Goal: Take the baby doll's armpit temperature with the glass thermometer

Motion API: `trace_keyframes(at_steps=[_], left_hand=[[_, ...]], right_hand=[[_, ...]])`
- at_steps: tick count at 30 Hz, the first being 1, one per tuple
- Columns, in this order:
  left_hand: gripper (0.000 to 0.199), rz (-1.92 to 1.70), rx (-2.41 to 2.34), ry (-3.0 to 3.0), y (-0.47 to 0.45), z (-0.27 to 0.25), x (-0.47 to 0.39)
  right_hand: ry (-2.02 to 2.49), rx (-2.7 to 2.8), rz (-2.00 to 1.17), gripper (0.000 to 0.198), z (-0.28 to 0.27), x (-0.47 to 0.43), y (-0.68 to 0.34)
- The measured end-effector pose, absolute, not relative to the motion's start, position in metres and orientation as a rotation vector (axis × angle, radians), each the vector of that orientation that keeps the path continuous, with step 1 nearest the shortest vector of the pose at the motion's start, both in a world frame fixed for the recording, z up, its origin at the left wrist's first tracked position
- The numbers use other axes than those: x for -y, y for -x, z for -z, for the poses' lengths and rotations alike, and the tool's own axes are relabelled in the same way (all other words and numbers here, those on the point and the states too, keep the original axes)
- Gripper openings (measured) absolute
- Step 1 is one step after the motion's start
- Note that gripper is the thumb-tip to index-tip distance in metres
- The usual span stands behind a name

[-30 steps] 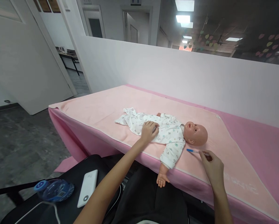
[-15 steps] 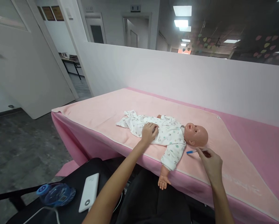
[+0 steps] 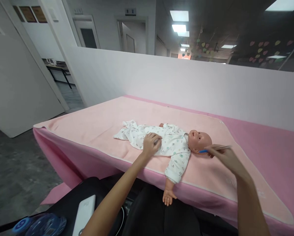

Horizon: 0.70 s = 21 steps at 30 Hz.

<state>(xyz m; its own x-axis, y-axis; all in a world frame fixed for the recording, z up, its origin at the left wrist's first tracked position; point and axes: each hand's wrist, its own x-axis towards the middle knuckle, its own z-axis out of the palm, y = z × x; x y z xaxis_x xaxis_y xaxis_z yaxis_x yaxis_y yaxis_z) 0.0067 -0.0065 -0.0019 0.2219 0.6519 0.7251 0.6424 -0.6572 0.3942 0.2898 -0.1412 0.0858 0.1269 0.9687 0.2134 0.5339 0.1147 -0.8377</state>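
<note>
A baby doll [image 3: 201, 140] lies on its back on a pale pink towel [image 3: 95, 121], dressed in a white printed outfit [image 3: 177, 144]. Its head is to the right, and its near arm hangs over the table's edge. On the outfit's middle rests my left hand [image 3: 150, 144], fingers curled; a small greyish bit shows between thumb and fingers, too small to name. My right hand [image 3: 224, 157] pinches a slim pen-like stick [image 3: 203, 151] with a blue end and a clear body. The blue end points left, close by the doll's ear; whether it touches I cannot tell.
A darker pink cloth [image 3: 272, 137] covers the table under the towel. Behind it stands a white half wall [image 3: 186, 78]. At lower left, a black chair [image 3: 88, 185] holds a white power bank [image 3: 84, 214] and a water bottle [image 3: 46, 224].
My right hand has lifted the stick from beside the doll's shoulder up to its ear. My left hand stays on the outfit. The view has shifted slightly.
</note>
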Motion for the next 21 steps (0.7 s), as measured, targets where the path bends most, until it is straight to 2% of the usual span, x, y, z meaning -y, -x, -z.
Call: trace_keyframes(at_steps=[3,5,10,15,21], left_hand=[[0.016,-1.527,-1.251,-2.434,-0.005,0.003,0.006],[0.015,-1.579,-1.244,-2.443,-0.005,0.003,0.005],[0.012,-1.587,-1.262,-2.512,-0.008,0.0,0.007],[0.01,-1.547,-1.308,-2.562,-0.01,-0.001,0.01],[0.012,-1.501,-1.372,-2.567,-0.012,0.0,0.009]], right_hand=[[1.271,1.332,-0.383,0.036,-0.106,0.137,-0.288],[1.238,1.377,-0.333,0.044,-0.108,0.138,-0.278],[1.312,1.556,-0.319,0.03,-0.118,0.151,-0.281],[1.323,1.503,-0.197,0.045,-0.113,0.153,-0.282],[1.275,1.533,-0.219,0.035,-0.106,0.141,-0.278]])
